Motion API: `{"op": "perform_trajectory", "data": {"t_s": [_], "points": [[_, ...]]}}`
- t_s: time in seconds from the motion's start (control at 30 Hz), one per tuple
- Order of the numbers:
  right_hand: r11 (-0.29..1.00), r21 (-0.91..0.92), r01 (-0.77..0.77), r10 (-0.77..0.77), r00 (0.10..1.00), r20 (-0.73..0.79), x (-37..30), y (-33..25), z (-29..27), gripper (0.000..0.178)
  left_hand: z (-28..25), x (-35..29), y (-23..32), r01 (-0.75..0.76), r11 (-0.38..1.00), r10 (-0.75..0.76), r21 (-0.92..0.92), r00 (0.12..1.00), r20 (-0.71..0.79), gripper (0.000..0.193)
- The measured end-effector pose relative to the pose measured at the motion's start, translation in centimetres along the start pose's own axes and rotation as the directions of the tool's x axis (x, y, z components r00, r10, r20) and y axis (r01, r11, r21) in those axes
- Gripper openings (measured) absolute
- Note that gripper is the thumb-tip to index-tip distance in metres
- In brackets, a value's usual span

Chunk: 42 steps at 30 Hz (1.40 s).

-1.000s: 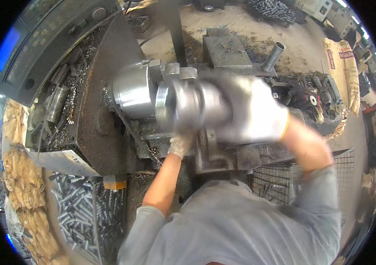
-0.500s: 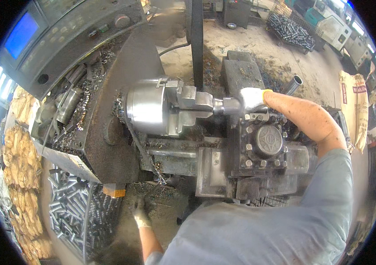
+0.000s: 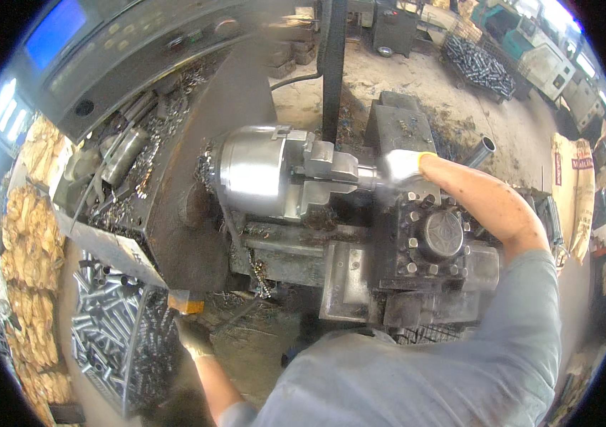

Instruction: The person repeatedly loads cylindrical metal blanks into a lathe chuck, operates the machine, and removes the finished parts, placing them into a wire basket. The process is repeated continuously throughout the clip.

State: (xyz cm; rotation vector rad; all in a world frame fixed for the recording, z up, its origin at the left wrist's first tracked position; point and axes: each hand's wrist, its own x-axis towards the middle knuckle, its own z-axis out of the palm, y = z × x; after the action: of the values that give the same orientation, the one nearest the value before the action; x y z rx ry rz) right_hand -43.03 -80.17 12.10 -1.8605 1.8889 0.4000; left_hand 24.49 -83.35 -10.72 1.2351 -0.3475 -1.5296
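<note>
My right hand (image 3: 400,167), in a white glove, is closed around the end of a short shiny metal tube (image 3: 368,177). The tube's other end sits between the stepped jaws (image 3: 331,169) of a lathe chuck (image 3: 252,171). Just below that hand is the square tool post (image 3: 440,238) with its ring of bolts. My left hand (image 3: 195,343), also gloved, is low at the left beside an orange block (image 3: 187,306) under the machine's front corner. Its fingers are dark and smeared, so their grip cannot be made out.
Metal tubes fill a bin (image 3: 107,320) at lower left. Curly chips cover the machine's left tray (image 3: 150,156). An upright tube (image 3: 481,151) stands behind my right forearm. Farther off are a heaped basket of metal parts (image 3: 479,67) and a printed paper sack (image 3: 572,188).
My right hand has moved closer to the chuck, and less of the tube shows between hand and jaws. My left hand has shifted left and slightly up. The whole view has shifted a little.
</note>
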Motion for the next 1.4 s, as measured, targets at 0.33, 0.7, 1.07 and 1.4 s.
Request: {"op": "perform_trajectory", "data": {"t_s": [0.33, 0.7, 1.07, 1.4], "points": [[0.918, 0.385, 0.099, 0.031, 0.947, -0.318, 0.7, -1.4, 0.9, 0.074, 0.3, -0.2, 1.1, -0.28, 0.826, 0.278, 0.489, 0.957, 0.077, 0.038], [0.882, 0.456, 0.116, 0.397, 0.336, -0.854, -21.5, -17.3, 4.9, 0.033, 12.1, -9.4, 7.8, -0.796, -0.313, 0.791, 0.518, 0.084, 0.607, 0.042], [0.485, 0.806, 0.339, 0.175, 0.866, -0.469, -20.0, -22.9, 17.8, 0.043, 52.0, -8.4, 16.3, -0.676, -0.492, 0.473, 0.549, 0.322, 0.82, 0.088], [0.528, 0.788, 0.318, 0.061, 0.911, -0.408, -17.8, -23.9, 24.2, 0.037, 34.8, -16.3, 4.8, -0.914, -0.375, 0.374, 0.153, 0.002, 0.927, 0.025]]}}
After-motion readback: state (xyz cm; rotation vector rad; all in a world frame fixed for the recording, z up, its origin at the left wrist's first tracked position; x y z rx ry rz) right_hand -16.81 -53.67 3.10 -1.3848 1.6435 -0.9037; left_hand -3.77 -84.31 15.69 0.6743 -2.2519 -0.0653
